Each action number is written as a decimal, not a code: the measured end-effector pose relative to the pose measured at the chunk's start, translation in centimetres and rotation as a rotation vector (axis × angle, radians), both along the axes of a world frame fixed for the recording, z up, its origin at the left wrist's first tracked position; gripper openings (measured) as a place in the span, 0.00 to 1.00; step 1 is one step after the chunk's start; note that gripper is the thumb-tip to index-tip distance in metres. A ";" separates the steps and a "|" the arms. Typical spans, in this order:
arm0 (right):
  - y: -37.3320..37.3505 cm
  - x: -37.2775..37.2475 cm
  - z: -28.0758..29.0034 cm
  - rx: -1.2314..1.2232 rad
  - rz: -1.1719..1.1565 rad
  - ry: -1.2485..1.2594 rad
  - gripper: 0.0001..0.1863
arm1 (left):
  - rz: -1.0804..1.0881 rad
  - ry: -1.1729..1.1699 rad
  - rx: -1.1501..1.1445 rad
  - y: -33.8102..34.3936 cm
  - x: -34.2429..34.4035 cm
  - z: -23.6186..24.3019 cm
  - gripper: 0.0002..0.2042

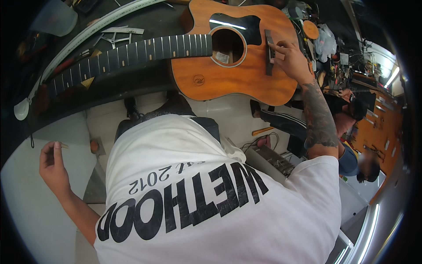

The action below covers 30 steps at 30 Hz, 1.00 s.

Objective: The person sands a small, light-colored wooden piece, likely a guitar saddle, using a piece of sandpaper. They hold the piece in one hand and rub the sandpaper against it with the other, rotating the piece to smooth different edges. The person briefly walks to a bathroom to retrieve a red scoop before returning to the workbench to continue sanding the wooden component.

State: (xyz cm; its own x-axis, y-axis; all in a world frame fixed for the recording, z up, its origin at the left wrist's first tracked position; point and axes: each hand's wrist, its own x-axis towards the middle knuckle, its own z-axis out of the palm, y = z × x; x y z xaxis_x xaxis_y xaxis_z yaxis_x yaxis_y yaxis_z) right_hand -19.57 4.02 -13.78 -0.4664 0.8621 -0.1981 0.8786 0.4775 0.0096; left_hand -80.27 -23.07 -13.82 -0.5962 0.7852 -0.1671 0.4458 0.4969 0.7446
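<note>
An orange-brown acoustic guitar (246, 81) lies face up on a dark bench, no strings visible on it. Its dark fretboard (127, 56) stretches left, with pale inlays. My right hand (290, 59) rests at the dark bridge (269, 66), fingertips touching it and thumb apart from the index finger. Beside the sound hole (237, 46) is a glossy black pickguard (250, 28). Off to the left, away from the guitar, my left hand (53, 167) pinches a small thin tan strip (64, 145) between thumb and fingers; its exact kind is too small to tell.
A long pale ruler-like strip (88, 42) curves behind the neck, near a white metal frame (116, 35). Tools, an orange round lid (311, 30) and a clear plastic bag (325, 42) crowd the right. Another person (345, 116) is at far right, near a tool board (378, 136).
</note>
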 end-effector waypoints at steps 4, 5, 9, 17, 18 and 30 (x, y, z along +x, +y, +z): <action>-0.5 -1.0 0.5 0.003 -0.055 -0.058 0.26 | 0.011 0.020 0.008 -0.2 -0.4 0.7 0.09; -0.5 -1.1 0.5 0.000 -0.066 -0.076 0.27 | 0.012 0.023 0.008 -0.3 -0.6 0.7 0.09; -0.3 -1.5 0.6 0.028 -0.041 -0.101 0.28 | 0.035 0.021 0.012 -0.4 -1.1 0.7 0.09; 0.5 0.8 -2.1 -0.030 0.028 0.039 0.30 | 0.041 0.022 0.008 -0.6 -2.0 0.3 0.10; 0.6 0.5 -1.3 -0.080 0.013 0.035 0.31 | 0.056 0.035 0.020 -0.8 -2.4 -0.8 0.10; 0.3 2.2 -2.2 -0.223 -0.166 0.068 0.32 | 0.104 -0.077 -0.028 9.6 -9.3 -2.5 0.13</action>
State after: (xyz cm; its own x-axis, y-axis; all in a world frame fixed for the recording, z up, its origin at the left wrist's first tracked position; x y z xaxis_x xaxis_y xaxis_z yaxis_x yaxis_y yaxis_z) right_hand -17.41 4.36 -15.97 -0.3416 0.8662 -0.3646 0.9398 0.3110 -0.1417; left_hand -89.59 -13.48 -16.29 -0.6589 0.7141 -0.2366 0.3326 0.5586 0.7598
